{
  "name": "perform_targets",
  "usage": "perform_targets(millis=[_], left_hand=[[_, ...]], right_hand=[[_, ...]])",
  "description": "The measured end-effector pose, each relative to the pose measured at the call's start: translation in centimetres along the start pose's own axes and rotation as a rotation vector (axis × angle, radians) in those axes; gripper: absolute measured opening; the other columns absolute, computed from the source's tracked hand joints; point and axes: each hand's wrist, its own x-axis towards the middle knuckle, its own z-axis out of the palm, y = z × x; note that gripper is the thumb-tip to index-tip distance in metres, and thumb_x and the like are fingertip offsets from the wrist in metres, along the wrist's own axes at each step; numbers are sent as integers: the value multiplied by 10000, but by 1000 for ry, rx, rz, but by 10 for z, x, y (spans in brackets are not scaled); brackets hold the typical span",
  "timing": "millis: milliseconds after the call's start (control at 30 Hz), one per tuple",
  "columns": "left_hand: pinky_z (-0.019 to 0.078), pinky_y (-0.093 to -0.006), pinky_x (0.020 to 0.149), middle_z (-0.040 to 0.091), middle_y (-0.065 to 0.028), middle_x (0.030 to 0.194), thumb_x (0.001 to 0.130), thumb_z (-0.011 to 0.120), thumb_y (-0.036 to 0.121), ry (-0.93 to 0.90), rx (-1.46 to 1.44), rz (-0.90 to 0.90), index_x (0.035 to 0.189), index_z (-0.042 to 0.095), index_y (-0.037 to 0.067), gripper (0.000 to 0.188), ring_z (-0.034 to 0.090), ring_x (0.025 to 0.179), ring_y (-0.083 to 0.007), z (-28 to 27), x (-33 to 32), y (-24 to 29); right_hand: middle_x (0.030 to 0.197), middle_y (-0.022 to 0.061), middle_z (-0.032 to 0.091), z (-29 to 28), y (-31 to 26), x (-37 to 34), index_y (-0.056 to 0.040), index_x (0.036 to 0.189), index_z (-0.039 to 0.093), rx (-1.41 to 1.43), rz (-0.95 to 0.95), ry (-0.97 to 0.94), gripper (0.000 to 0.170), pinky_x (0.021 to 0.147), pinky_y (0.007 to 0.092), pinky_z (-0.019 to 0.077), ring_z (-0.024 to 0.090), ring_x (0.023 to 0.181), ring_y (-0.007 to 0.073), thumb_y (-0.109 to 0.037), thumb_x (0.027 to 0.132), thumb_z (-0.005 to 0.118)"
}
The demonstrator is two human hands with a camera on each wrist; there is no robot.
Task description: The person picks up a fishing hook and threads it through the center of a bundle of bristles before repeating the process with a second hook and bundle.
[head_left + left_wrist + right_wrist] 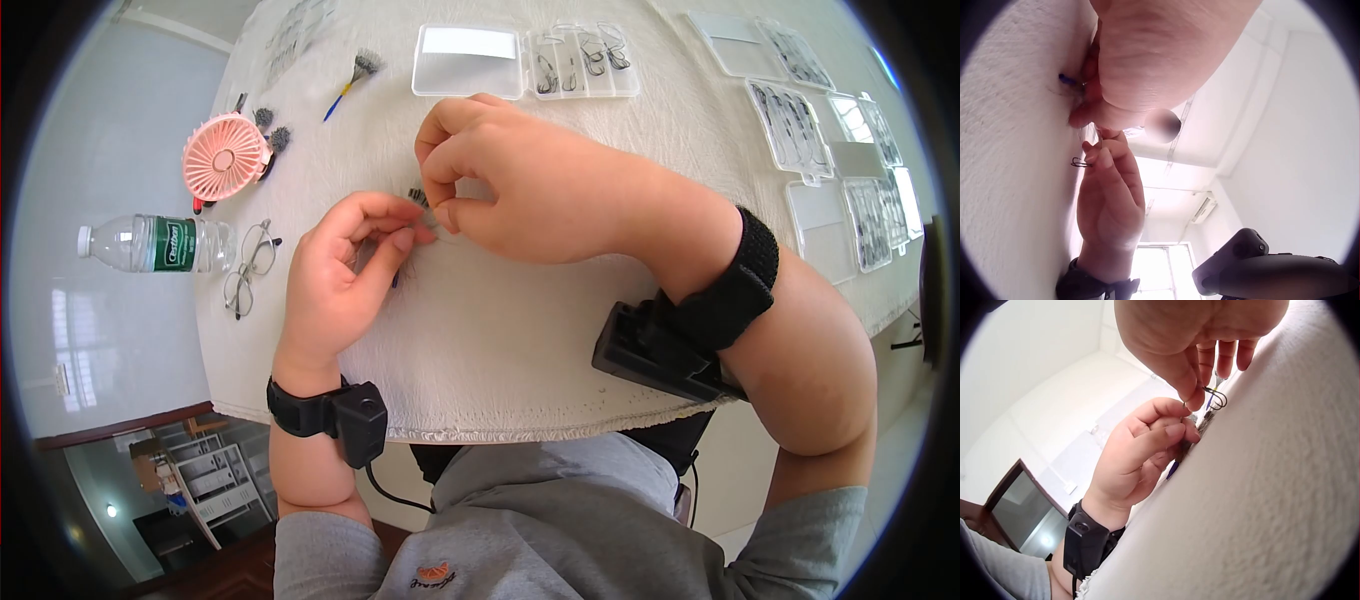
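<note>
In the head view my right hand (pixel 545 180) reaches over the table, its fingertips close to those of my left hand (pixel 345 270). Dark fishhooks (pixel 1216 398) stick out from the right thumb and fingers, which pinch them by the shank. The left thumb and fingertips pinch a thin strand (pixel 1183 417) just below. Under the left hand lies a dark, bristly bundle (pixel 1207 420) with a blue end (pixel 1172 469), partly hidden by the fingers. The hooks' bends also show beside the right fingertips in the left wrist view.
A clear box of hooks (pixel 585 62) stands open at the back, with several similar boxes (pixel 790 130) on the right. Another bristly bundle (pixel 366 64) with a blue-yellow tie lies beyond the hands. Left are a pink fan (pixel 224 158), a bottle (pixel 130 243) and glasses (pixel 240 290).
</note>
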Motion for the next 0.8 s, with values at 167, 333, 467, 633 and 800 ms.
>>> perform_targets(millis=[167,333,467,633,800], left_hand=[[464,-211,755,648,-81,931,905,508,-23,0,6,-27,1056,543,-38,155,620,880,-116,-1,0,2],[464,-208,731,656,-74,885,902,511,-24,6,43,-9,1016,559,-31,124,622,849,-109,-1,0,1],[458,-202,710,656,-71,871,899,515,-26,6,48,39,981,567,-28,97,623,831,-106,0,2,-1],[441,-190,668,654,-58,839,901,518,-18,11,61,29,971,572,-15,88,617,809,-92,0,3,-1],[414,-175,629,659,-53,841,910,519,1,30,34,10,1003,562,-5,102,586,775,-65,2,3,-1]], right_hand=[[1034,93,534,0,-1,0,-30,737,593,-2,-6,7,27,888,342,407,485,1038,270,-54,747,585],[1031,94,535,0,0,0,-26,750,595,7,-6,6,38,882,342,409,491,1026,268,-63,755,587],[1029,98,535,0,1,0,-21,754,595,-2,-13,10,46,877,344,411,496,1013,272,-67,757,589],[1024,101,537,-1,1,0,-20,758,598,-1,-12,6,46,875,345,412,497,1010,273,-65,756,590],[1021,101,538,-1,0,0,-19,755,598,-20,-17,4,44,875,345,413,493,1018,272,-62,754,589]])
